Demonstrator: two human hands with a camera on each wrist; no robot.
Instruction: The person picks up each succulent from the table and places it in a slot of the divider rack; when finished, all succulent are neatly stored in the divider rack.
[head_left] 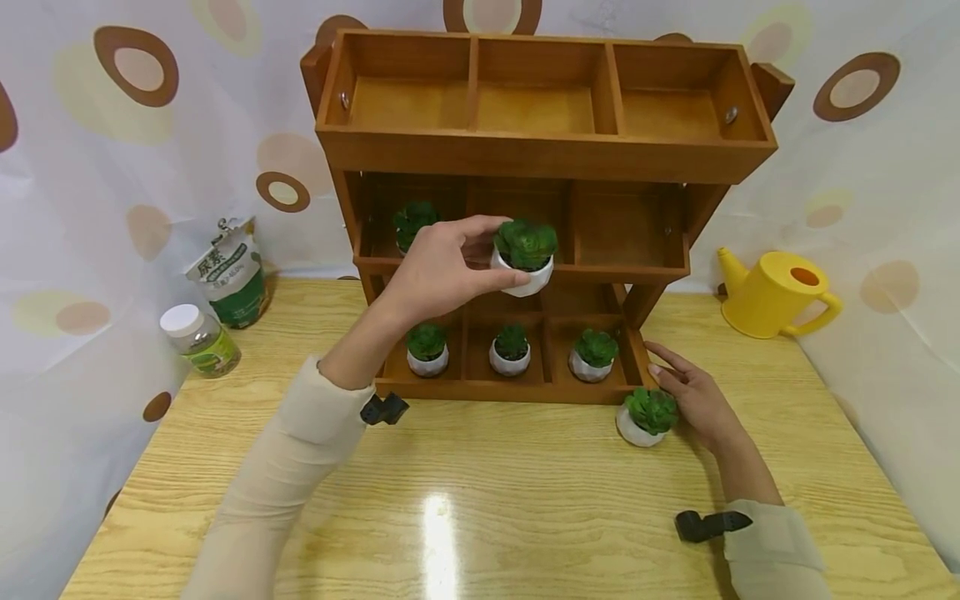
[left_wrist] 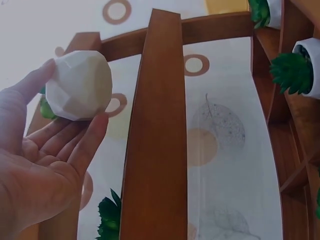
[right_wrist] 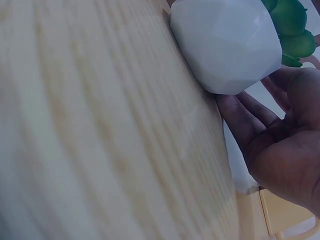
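Note:
My left hand (head_left: pixel 442 267) pinches a small potted succulent (head_left: pixel 525 254), thumb on one side and fingers on the other. It is raised in front of the wooden shelf's (head_left: pixel 540 154) middle tier. The left wrist view shows the faceted white pot (left_wrist: pixel 80 85) from below. At the shelf's lower right corner, my right hand (head_left: pixel 697 400) has its fingertips against the side panel. Another potted succulent (head_left: pixel 647 417) stands on the table just beside that hand; its white pot (right_wrist: pixel 225 45) partly covers the fingers in the right wrist view.
Potted succulents stand in the bottom tier's left (head_left: pixel 427 350), middle (head_left: pixel 510 350) and right (head_left: pixel 592 356) compartments. One more (head_left: pixel 415 221) is in the middle tier's left compartment. A yellow watering can (head_left: pixel 776 292) is at right; a jar (head_left: pixel 201 340) and a pouch (head_left: pixel 232 275) are at left.

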